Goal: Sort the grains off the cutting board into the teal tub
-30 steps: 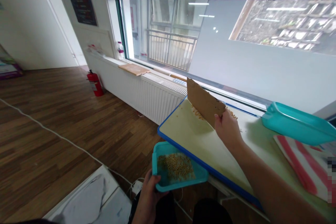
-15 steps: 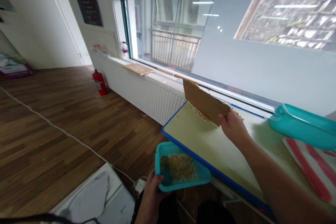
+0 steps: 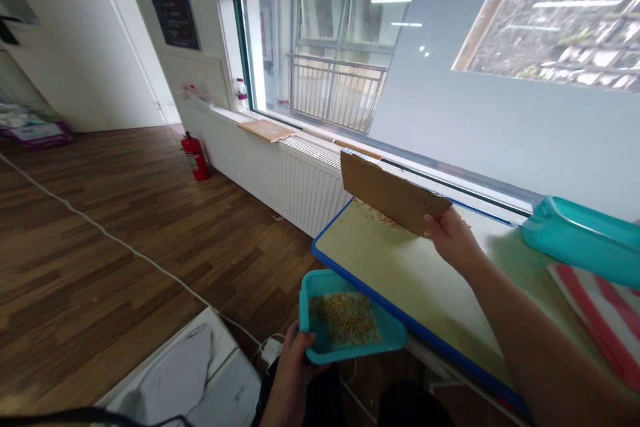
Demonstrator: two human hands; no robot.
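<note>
My right hand (image 3: 453,240) is closed on a brown cardboard piece (image 3: 387,193), held on edge over the pale tabletop (image 3: 400,267) near its far left corner. Small yellow grains (image 3: 380,217) lie scattered on the table right by the cardboard's lower edge. My left hand (image 3: 290,363) grips the near left corner of a teal plastic tray (image 3: 350,320), held just below the table's blue front edge. The tray carries a layer of the same yellow grains (image 3: 345,320).
A second teal tray (image 3: 580,240) rests on the table at the right, above a red-and-white striped cloth (image 3: 605,313). A white radiator (image 3: 285,180) runs under the window. A red fire extinguisher (image 3: 195,157) stands on the wood floor. A white cable (image 3: 100,230) crosses the floor.
The cardboard has slid slightly left and farther across the table with my right hand. The left hand keeps the teal tray in the same place under the edge.
</note>
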